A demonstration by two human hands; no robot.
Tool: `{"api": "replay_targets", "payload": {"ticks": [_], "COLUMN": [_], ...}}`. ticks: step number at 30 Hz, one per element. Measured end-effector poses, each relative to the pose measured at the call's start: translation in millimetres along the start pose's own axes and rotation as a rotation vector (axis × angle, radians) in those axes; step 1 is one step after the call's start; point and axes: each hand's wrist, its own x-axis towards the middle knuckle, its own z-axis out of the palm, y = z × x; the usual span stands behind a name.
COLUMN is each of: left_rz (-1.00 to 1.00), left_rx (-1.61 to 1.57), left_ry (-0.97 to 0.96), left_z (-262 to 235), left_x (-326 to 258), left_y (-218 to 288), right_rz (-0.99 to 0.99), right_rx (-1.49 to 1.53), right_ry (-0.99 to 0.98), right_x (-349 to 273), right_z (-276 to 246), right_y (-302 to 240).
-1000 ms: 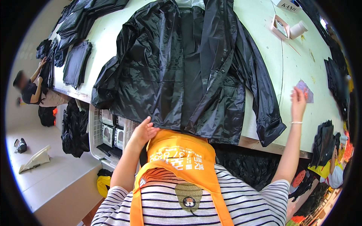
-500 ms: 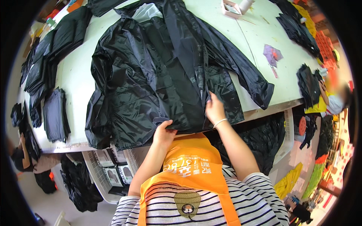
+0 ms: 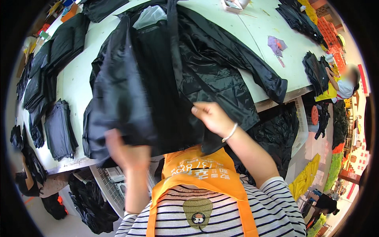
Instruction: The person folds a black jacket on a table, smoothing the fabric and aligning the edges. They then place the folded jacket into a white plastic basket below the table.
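Observation:
A shiny black jacket (image 3: 158, 83) lies spread over the table's near edge, its front parted so the dark inside shows. Pale lining (image 3: 150, 16) is visible at its collar. My right hand (image 3: 213, 117), wearing a bracelet, is closed with thumb and fingers pinching the jacket's right front edge. At the lower left, my left hand (image 3: 128, 153) is against the hem of the left front panel; motion smears its fingers, so its grip is unclear. The left panel is blurred and lifted toward the left. One sleeve (image 3: 260, 75) stretches out to the right.
Folded black garments (image 3: 61, 128) lie along the white table's (image 3: 244, 35) left side, and more (image 3: 316, 73) at its right. A purple cloth piece (image 3: 277, 45) and small box (image 3: 233, 6) lie farther back. Plastic crates (image 3: 302, 126) stand below the edge. A co-worker (image 3: 343, 85) is at right.
The jacket's left front panel has swung open to the left, with my left hand moving left alongside it. My right hand has shifted slightly left and down. The dark inside is more exposed.

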Motion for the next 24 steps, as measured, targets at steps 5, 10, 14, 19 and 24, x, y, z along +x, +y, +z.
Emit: {"api": "replay_targets", "payload": {"ticks": [5,10,14,19,24], "left_rz": [-0.616,-0.513,-0.600,-0.571,-0.638], "left_rx": [0.684,0.899,0.932,1.099,0.832], "left_ry": [-0.054,-0.013,-0.026,-0.101,-0.119], "left_z": [-101,-110,-103,-87,-101], "left_x": [47,64,67,55,71], "left_y": [-103,-116,-110,-108,-117], "right_rz": [0.441,0.363,0.236,0.078,0.162], "right_rx": [0.594,0.373,0.201,-0.015,0.064], "right_ry": [0.215,0.210,0.242,0.231,0.207], "right_x": [-29,-35,-40,-38,-35], "right_z": [62,56,48,53,45], "right_y": [84,126,115,102,105]}}
